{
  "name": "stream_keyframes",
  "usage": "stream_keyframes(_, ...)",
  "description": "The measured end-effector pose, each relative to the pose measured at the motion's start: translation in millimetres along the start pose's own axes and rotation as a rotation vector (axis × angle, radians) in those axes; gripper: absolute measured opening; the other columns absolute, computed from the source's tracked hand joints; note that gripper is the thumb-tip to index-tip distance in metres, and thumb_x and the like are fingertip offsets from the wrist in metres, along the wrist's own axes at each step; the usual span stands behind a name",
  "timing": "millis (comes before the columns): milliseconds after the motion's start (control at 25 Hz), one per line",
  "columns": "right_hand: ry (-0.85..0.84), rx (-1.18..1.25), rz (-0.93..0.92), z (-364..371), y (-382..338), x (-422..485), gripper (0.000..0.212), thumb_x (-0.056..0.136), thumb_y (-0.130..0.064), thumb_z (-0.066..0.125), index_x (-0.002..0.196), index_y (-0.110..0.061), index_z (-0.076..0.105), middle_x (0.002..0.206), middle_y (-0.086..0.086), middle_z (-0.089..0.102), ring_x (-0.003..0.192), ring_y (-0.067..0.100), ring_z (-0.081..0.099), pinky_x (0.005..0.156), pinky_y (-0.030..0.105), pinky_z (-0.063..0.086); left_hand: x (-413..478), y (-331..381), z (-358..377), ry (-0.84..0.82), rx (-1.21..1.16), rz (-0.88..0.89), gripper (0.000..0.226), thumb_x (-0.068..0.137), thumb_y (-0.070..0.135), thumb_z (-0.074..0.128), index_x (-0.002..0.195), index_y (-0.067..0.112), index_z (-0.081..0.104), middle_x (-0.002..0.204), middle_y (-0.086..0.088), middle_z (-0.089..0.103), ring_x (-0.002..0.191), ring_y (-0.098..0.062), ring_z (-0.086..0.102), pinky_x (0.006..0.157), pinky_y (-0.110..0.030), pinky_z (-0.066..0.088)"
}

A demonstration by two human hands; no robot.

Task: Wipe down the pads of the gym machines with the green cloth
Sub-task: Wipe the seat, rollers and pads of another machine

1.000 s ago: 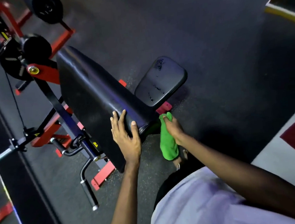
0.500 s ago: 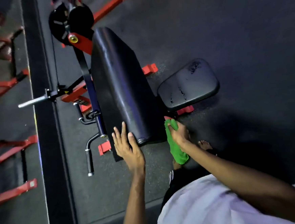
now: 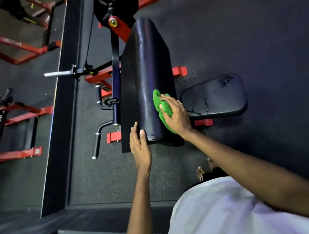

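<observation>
Now the cloth (image 3: 163,108) is up on the long pad (image 3: 146,71). Half a second ago it hung below the pad's near end, pinched in the right hand (image 3: 177,115) beside the seat pad (image 3: 216,95). That hand lies over the bunched cloth with its fingers bent around it, pressing it against the right flank of the long pad near the near end.

The left hand (image 3: 140,147) has stayed at the near end of the pad, fingers straight and together, holding nothing and resting against the left corner as a brace.

So the wiping of this pad looks to have just begun: cloth and pad are in contact, but most of the pad's length lies beyond the cloth. The seat pad, with scuffed marks on its surface, appears yet to be wiped.
</observation>
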State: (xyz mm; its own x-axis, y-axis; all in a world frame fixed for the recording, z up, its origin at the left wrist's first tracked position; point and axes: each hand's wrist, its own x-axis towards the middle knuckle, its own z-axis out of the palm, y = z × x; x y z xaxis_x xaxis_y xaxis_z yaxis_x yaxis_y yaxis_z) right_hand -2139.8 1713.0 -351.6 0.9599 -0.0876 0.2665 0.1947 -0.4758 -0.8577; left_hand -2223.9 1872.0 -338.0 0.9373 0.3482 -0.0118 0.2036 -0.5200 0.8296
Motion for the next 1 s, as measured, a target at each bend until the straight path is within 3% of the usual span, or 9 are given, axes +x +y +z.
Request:
stream_keyframes(80, -0.005, -0.01, 0.053, -0.1, -7.5, -5.2, 0.046, 0.086, -0.011, 0.067, 0.131, -0.014, 0.061, 0.138, 0.002, 0.061, 0.127, 0.019, 0.055, 0.105, 0.039, 0.044, -0.8, 1.0, 1.5, 0.002, -0.002, -0.014, 0.049, 0.103, 0.051, 0.035, 0.148, 0.033, 0.04, 0.154, 0.007, 0.043, 0.145, -0.008, 0.034, 0.121, -0.047, 0.026)
stream_keyframes(200, -0.132, -0.053, -0.185, -9.1, -16.9, -31.5, 0.051, 0.081, -0.014, 0.072, 0.13, -0.022, 0.062, 0.143, -0.009, 0.057, 0.117, 0.019, 0.056, 0.102, 0.031, 0.042, -2.0, -0.8, 2.6, 0.015, 0.005, -0.019, 0.051, 0.102, 0.053, 0.034, 0.149, 0.033, 0.042, 0.154, 0.008, 0.044, 0.145, -0.009, 0.034, 0.121, -0.049, 0.025)
stream_keyframes(320, -0.187, -0.038, -0.217, -11.5, -2.6, -27.2, 0.048, 0.09, -0.017, 0.065, 0.136, -0.018, 0.056, 0.147, -0.004, 0.052, 0.13, 0.019, 0.051, 0.109, 0.029, 0.035, -4.0, -0.3, 2.8, 0.034, -0.014, -0.043, 0.054, 0.102, 0.056, 0.034, 0.15, 0.032, 0.042, 0.156, 0.007, 0.042, 0.148, -0.014, 0.029, 0.122, -0.051, 0.022)
stream_keyframes(480, -0.136, 0.1, 0.36, 4.1, 13.6, -14.2, 0.044, 0.103, -0.038, 0.045, 0.137, -0.01, 0.05, 0.139, 0.01, 0.056, 0.131, 0.028, 0.052, 0.108, 0.037, 0.039, -32.7, 19.7, 19.3, 0.125, -0.017, -0.243, 0.069, 0.098, 0.068, 0.035, 0.155, 0.03, 0.034, 0.167, -0.01, 0.02, 0.155, -0.024, 0.009, 0.125, -0.049, 0.01)
stream_keyframes(560, -0.28, 0.102, 0.653, -0.8, 13.8, -12.0, 0.056, 0.105, -0.05, 0.036, 0.145, -0.011, 0.041, 0.146, 0.014, 0.049, 0.134, 0.034, 0.048, 0.106, 0.04, 0.038, -42.0, 34.0, 32.1, 0.159, -0.077, -0.369, 0.084, 0.091, 0.078, 0.036, 0.158, 0.03, 0.02, 0.167, -0.015, 0.011, 0.154, -0.032, 0.012, 0.124, -0.052, 0.012)
stream_keyframes(680, -0.443, 0.116, 0.6, -9.0, 13.4, -41.8, 0.084, 0.098, -0.07, 0.024, 0.155, -0.007, 0.024, 0.158, 0.015, 0.032, 0.143, 0.031, 0.037, 0.115, 0.041, 0.032, -43.3, 53.1, 45.9, 0.183, -0.199, -0.489, 0.087, 0.092, 0.073, 0.045, 0.158, 0.032, 0.006, 0.16, -0.019, 0.029, 0.143, -0.035, 0.039, 0.114, -0.04, 0.029)
stream_keyframes(760, -0.479, 0.066, 0.505, -5.7, 30.6, -57.8, 0.096, 0.091, -0.079, 0.015, 0.154, -0.006, 0.024, 0.158, 0.018, 0.032, 0.143, 0.031, 0.036, 0.116, 0.044, 0.032, -38.0, 64.3, 57.9, 0.297, -0.265, -0.541, 0.083, 0.095, 0.06, 0.052, 0.157, 0.028, 0.008, 0.159, -0.019, 0.03, 0.141, -0.031, 0.041, 0.106, -0.031, 0.031)
stream_keyframes(840, -0.482, 0.055, 0.549, 3.3, 53.2, -48.9, 0.078, 0.099, -0.064, 0.024, 0.151, -0.006, 0.028, 0.155, 0.02, 0.037, 0.138, 0.035, 0.042, 0.112, 0.042, 0.035, -35.2, 74.8, 66.0, 0.391, -0.265, -0.561, 0.08, 0.096, 0.056, 0.055, 0.157, 0.028, 0.012, 0.16, -0.015, 0.029, 0.14, -0.027, 0.041, 0.104, -0.029, 0.03)
stream_keyframes(1000, -0.456, 0.061, 0.932, 12.9, 71.4, -7.9, 0.055, 0.108, -0.036, 0.035, 0.152, -0.003, 0.03, 0.155, 0.021, 0.037, 0.139, 0.036, 0.04, 0.107, 0.033, 0.027, -34.4, 82.5, 72.1, 0.488, -0.25, -0.544, 0.075, 0.098, 0.05, 0.056, 0.157, 0.027, 0.017, 0.156, -0.009, 0.036, 0.135, -0.013, 0.039, 0.104, -0.024, 0.029)
